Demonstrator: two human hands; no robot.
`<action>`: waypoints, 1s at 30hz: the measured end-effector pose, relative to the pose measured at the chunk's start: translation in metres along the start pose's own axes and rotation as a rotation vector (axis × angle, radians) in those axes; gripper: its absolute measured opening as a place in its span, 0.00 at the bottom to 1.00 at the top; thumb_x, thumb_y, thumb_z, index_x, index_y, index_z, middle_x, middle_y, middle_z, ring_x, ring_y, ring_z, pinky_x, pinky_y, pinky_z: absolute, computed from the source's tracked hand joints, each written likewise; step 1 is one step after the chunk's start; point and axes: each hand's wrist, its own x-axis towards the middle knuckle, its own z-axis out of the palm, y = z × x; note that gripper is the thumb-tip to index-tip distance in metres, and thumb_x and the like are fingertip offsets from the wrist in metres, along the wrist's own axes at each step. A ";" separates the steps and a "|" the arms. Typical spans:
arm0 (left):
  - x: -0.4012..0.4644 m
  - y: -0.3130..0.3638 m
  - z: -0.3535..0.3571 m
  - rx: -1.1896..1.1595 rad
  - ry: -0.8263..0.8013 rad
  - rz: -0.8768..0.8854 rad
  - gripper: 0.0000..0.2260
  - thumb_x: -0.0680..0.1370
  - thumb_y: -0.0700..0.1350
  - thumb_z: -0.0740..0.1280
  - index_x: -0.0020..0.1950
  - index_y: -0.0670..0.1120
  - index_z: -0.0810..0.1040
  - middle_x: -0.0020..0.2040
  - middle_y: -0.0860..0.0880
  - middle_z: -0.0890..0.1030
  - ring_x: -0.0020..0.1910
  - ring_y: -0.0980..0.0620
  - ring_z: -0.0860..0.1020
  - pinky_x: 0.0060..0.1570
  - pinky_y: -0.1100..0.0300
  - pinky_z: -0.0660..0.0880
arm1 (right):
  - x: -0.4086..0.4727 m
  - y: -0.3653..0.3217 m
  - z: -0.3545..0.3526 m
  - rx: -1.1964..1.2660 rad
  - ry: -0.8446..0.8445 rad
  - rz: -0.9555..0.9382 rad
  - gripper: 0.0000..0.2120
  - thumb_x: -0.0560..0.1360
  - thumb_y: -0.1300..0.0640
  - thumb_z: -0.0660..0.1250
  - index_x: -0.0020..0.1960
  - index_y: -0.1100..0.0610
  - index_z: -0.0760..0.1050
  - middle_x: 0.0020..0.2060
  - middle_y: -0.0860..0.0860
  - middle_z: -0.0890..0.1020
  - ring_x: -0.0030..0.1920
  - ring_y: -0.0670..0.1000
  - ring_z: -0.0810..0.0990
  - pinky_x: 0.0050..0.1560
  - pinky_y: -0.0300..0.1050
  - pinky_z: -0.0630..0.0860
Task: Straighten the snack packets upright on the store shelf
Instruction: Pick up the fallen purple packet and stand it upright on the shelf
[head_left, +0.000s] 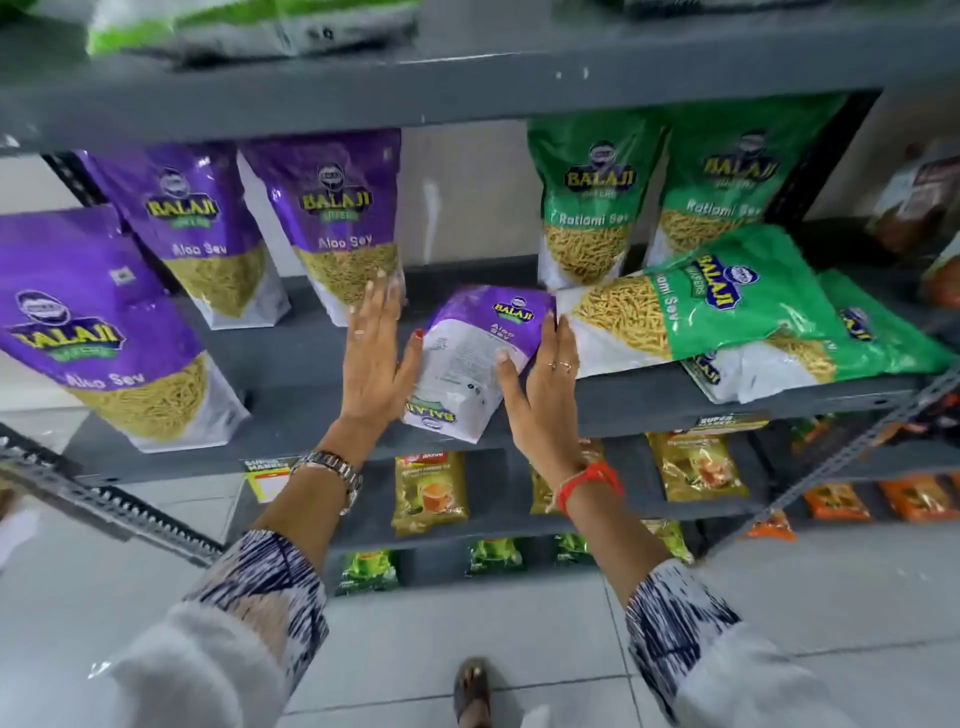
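Note:
A purple Aloo Sev packet (475, 358) lies on its back on the grey shelf (291, 358), its bottom toward me. My left hand (376, 353) presses flat on its left edge and my right hand (540, 379) on its right edge, so both hands clasp it. Three purple Aloo Sev packets stand upright to the left: one at the front left (98, 322), one behind it (202, 228), one by my left fingertips (343, 218). Two green Ratlami Sev packets (592, 197) (727, 182) stand at the back right. Two more green packets (717, 306) (831, 353) lie flat, stacked.
An upper shelf (467, 78) hangs close above the upright packets, with a green and white bag (234, 26) on it. Lower shelves hold yellow tea packets (430, 491) and orange packets (836, 501). A slotted metal upright (841, 457) runs diagonally at right. A bare gap lies behind the held packet.

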 end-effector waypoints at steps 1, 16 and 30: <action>0.002 -0.008 0.004 -0.130 -0.023 -0.138 0.26 0.78 0.50 0.56 0.75 0.46 0.55 0.76 0.46 0.58 0.75 0.51 0.56 0.73 0.57 0.51 | 0.003 0.002 0.009 0.080 0.027 0.080 0.32 0.78 0.49 0.59 0.75 0.63 0.52 0.75 0.62 0.59 0.76 0.57 0.55 0.77 0.50 0.52; 0.058 -0.043 0.036 -0.661 -0.324 -1.068 0.12 0.73 0.39 0.68 0.32 0.43 0.70 0.31 0.44 0.73 0.30 0.50 0.71 0.36 0.58 0.72 | 0.038 0.021 0.067 0.524 0.308 0.862 0.11 0.76 0.57 0.62 0.42 0.63 0.78 0.38 0.57 0.80 0.43 0.56 0.78 0.44 0.47 0.71; 0.010 -0.015 0.001 -0.799 0.087 -1.058 0.08 0.72 0.35 0.67 0.34 0.45 0.77 0.33 0.47 0.79 0.31 0.51 0.77 0.33 0.60 0.75 | 0.020 0.005 0.031 0.760 0.238 0.701 0.07 0.77 0.59 0.64 0.45 0.60 0.80 0.43 0.54 0.82 0.46 0.52 0.80 0.50 0.46 0.78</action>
